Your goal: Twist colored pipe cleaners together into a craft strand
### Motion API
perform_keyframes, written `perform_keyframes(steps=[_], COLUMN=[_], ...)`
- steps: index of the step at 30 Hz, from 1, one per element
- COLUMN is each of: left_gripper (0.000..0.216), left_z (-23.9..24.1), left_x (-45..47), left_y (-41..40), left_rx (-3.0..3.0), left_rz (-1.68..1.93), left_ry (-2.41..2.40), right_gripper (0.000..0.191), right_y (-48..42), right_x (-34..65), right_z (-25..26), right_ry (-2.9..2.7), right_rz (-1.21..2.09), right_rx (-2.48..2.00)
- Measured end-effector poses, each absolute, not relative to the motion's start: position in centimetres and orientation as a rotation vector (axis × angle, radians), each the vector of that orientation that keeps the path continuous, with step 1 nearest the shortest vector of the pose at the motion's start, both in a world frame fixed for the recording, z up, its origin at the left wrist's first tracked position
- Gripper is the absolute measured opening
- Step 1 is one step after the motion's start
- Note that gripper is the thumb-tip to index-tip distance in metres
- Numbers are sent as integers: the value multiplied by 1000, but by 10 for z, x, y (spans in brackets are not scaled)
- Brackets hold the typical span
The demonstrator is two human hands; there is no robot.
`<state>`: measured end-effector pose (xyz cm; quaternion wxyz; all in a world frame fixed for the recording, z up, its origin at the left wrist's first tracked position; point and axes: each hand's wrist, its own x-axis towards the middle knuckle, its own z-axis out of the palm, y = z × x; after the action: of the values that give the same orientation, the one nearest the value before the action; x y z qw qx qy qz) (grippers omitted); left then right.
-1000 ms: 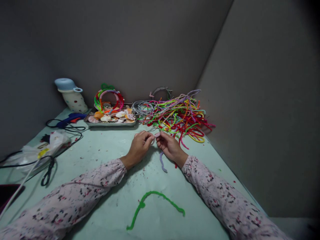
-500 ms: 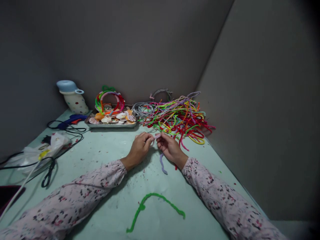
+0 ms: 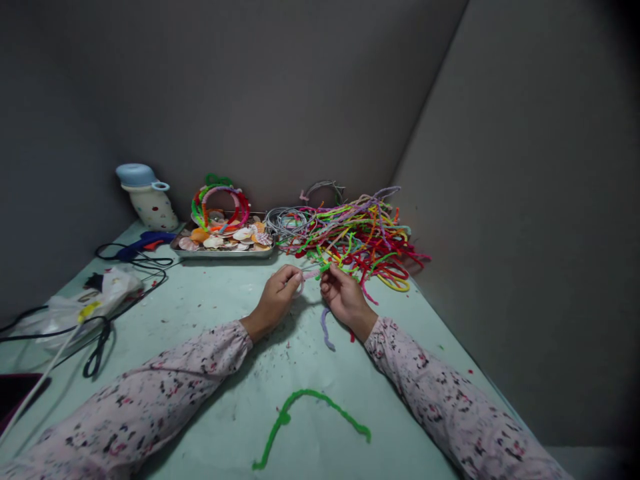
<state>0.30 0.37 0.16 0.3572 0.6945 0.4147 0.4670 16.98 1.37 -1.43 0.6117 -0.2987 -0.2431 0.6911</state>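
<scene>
My left hand [image 3: 277,297] and my right hand [image 3: 343,296] meet over the pale green table [image 3: 210,313], both pinched on a thin pink and lilac pipe cleaner [image 3: 324,328]. Its pink end stretches between my fingertips and its lilac tail hangs down onto the table below my right hand. A green pipe cleaner tip shows at my right thumb. Just behind my hands lies a tangled heap of coloured pipe cleaners [image 3: 360,233].
A bent green pipe cleaner [image 3: 310,417] lies near me. A metal tray of seashells [image 3: 223,241] with wrapped hoops [image 3: 220,200] stands at the back, beside a spotted bottle [image 3: 147,197]. A glue gun [image 3: 143,243], cables, scissors [image 3: 97,347] and a plastic bag [image 3: 83,300] lie at the left.
My hands have drawn slightly apart, stretching the pink piece between them. The view has shifted a little; nothing else on the table moved.
</scene>
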Motion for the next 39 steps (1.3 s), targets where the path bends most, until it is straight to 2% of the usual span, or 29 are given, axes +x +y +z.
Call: perform_keyframes(steps=[9,17,25,39], left_gripper=[24,23,24,27], left_z=[-3,-4,1,-6], left_x=[2,2,5,5], left_y=[8,11,6,9], left_rx=[1618,1511,1640,1602], left_rz=[1318,1335,1218,1107], left_ry=[1035,971,941,910], right_gripper=[15,18,24,20], right_y=[16,15,8,9], right_x=[172,172,167,168], right_z=[-14,-19,-18,-20], right_ry=[-441,-565,-787,-834], right_rz=[1616,1585,1586,1556], right_rx=[-646,-628,-679,-689])
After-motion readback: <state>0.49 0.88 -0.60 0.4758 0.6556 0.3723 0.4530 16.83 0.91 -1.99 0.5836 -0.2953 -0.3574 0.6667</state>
